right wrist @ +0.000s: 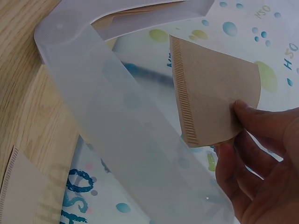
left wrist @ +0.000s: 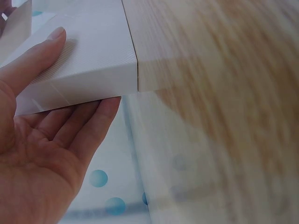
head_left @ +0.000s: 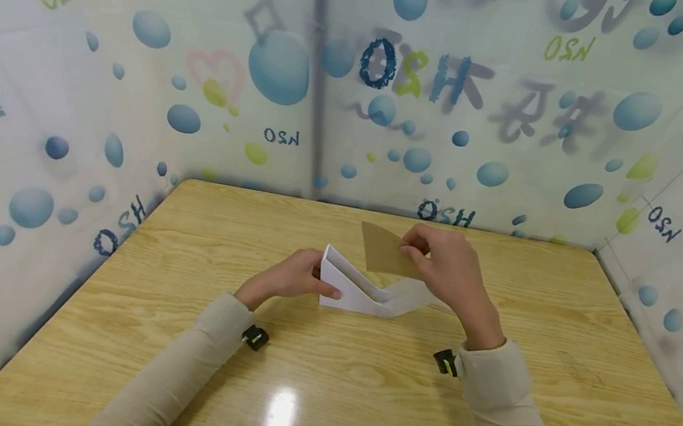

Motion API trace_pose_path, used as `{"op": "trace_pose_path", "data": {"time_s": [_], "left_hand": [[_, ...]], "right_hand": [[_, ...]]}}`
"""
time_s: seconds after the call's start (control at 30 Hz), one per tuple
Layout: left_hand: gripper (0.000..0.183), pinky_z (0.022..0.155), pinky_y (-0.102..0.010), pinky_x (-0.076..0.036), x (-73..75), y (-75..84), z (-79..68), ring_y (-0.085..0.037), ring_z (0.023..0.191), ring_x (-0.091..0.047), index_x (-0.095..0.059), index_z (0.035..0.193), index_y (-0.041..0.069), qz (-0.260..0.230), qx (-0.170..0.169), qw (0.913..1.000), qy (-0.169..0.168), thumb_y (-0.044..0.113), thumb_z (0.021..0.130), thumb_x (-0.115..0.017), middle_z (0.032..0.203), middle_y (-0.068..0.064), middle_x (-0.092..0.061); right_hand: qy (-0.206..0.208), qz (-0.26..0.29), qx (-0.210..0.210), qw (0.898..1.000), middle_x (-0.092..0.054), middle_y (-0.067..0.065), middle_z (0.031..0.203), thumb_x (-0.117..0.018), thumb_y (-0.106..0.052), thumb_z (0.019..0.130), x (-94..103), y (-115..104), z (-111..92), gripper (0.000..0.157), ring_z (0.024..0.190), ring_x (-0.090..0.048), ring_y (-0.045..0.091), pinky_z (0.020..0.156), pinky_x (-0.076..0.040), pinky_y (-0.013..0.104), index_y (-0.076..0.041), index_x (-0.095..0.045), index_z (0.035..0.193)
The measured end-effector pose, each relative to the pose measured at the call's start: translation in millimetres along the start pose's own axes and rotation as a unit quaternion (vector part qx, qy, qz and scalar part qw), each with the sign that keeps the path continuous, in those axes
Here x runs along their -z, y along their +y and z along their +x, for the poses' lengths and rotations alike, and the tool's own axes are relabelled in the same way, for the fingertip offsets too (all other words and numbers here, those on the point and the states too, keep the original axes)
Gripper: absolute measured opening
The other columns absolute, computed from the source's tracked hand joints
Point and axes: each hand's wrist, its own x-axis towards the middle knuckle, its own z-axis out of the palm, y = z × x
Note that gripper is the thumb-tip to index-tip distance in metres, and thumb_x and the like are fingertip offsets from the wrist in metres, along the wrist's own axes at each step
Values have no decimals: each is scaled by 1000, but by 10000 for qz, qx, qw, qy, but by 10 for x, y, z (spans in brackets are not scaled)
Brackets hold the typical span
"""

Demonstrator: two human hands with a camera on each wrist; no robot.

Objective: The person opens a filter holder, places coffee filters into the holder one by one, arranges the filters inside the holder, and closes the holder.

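Note:
A white filter case (head_left: pixel 349 295) stands on edge on the table, its hinged frosted lid (right wrist: pixel 117 107) swung open toward the right. My left hand (head_left: pixel 296 276) grips the case at its left end, with the thumb on the near face and the fingers on the far side. Brown paper (right wrist: pixel 124 18) shows inside the case's slot. Above the lid, my right hand (head_left: pixel 450 264) pinches a brown paper coffee filter (head_left: pixel 385 253) between thumb and fingers. The filter's crimped edge faces away from the fingers in the right wrist view.
Another brown filter (right wrist: pixel 18 191) with a crimped edge shows at the lower left of the right wrist view. The wood-grain table (head_left: pixel 351 390) runs back to a wall covering (head_left: pixel 505 143) with printed dots. Small black devices sit at both cuffs.

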Motion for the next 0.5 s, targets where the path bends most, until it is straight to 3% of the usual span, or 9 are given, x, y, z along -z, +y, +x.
{"op": "trace_pose_path", "data": {"time_s": [0.5], "left_hand": [[32, 74, -27, -56, -7, -1, 0, -13, 87, -72, -71, 120, 7, -22, 23, 10000, 8, 15, 91, -81, 109, -12, -77]], "right_hand": [[-58, -98, -18, 9999, -76, 1, 84, -75, -22, 96, -47, -21, 12, 8, 78, -69, 19, 68, -53, 39, -15, -77, 97]]}}
